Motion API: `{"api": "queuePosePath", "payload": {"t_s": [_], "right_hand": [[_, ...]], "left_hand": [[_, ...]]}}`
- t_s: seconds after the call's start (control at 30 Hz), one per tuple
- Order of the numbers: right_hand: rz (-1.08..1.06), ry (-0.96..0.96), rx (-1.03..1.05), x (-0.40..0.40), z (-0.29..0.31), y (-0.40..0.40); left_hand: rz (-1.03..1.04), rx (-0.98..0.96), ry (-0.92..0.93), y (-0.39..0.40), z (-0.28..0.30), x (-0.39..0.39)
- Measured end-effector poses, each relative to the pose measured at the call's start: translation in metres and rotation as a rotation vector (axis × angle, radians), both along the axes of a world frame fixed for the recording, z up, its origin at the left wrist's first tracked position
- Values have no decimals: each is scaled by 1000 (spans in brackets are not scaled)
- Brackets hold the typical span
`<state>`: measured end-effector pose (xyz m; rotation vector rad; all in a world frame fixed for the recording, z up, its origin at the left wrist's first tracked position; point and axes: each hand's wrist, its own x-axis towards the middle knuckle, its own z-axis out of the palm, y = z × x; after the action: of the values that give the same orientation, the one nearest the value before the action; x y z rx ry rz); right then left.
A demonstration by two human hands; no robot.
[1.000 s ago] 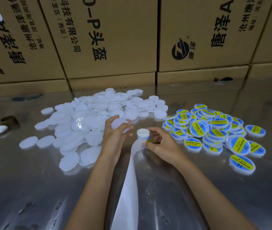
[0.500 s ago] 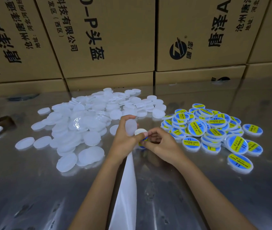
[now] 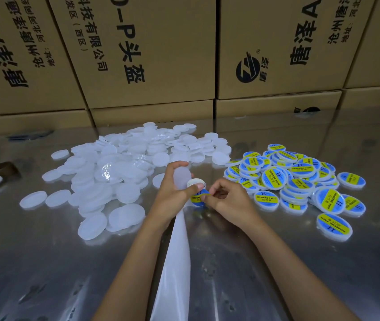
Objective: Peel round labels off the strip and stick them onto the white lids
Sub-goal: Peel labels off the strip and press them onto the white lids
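- One long white backing strip runs from the near edge up the middle of the counter to the hands; it looks thin, limp and slick, so I judge it needs a pinning thumb rather than a pull.
- Both hands meet at the strip's far end. The left hand has its fingers curled round a bare white lid, with the thumb pressing the strip down beside the small roll.
- Right hand: its fingers pinch the lifted edge of a blue and yellow round label, which is part-way off the strip.
- That label is probably light, floppy and sticky underneath; holding it by the very rim should keep it from folding onto itself.
- The held lid looks stiff, smooth and light, best gripped by its rim so the flat face is free.
- Farther left lies the heap of unlabelled lids; farther right, the pile of labelled lids.
- Cardboard boxes stand along the far side of the counter.
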<state>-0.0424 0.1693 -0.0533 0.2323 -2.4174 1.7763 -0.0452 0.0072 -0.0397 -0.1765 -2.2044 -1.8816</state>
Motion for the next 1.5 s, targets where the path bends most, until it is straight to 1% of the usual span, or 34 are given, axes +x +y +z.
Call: {"api": "queuePosePath", "payload": {"t_s": [0.1, 0.2, 0.3, 0.4, 0.5, 0.53, 0.57, 0.63, 0.73, 0.83, 0.9, 0.97, 1.1, 1.2, 1.3, 1.5], "right_hand": [[95, -16, 65, 1, 4, 4], [140, -24, 158, 3, 11, 9], [196, -70, 153, 6, 18, 15], [237, -127, 59, 7, 24, 23], [236, -181, -178, 8, 31, 27], [224, -192, -266, 8, 33, 28], [206, -193, -336, 7, 34, 29], [193, -179, -431, 6, 35, 28], [207, -158, -478, 7, 34, 24], [177, -113, -477, 11, 37, 19], [148, -72, -484, 14, 38, 13], [138, -26, -487, 18, 41, 8], [137, 42, -490, 23, 47, 1], [123, 67, -459, 26, 48, -3], [83, 77, -436, 26, 48, -5], [45, 84, -483, 24, 48, -4]], "left_hand": [[6, -4, -7, 0, 0, -1], [5, -32, -23, 0, 0, 0], [14, -50, -45, 0, 0, 0], [24, -41, -42, 0, -1, -2], [37, -86, -31, 0, 0, -2], [43, -75, -30, 1, 0, -1], [56, -28, -30, 2, 2, 1], [90, 152, -26, 3, 10, 4], [120, 395, -14, -2, 23, 3], [27, 637, -74, -7, 30, 3], [-71, 732, -132, -6, 34, 8], [-172, 783, -173, -1, 36, 13], [-327, 762, -216, 9, 39, 20], [-424, 707, -233, 14, 41, 22], [-462, 683, -231, 17, 42, 24], [-512, 673, -210, 19, 39, 23]]}}
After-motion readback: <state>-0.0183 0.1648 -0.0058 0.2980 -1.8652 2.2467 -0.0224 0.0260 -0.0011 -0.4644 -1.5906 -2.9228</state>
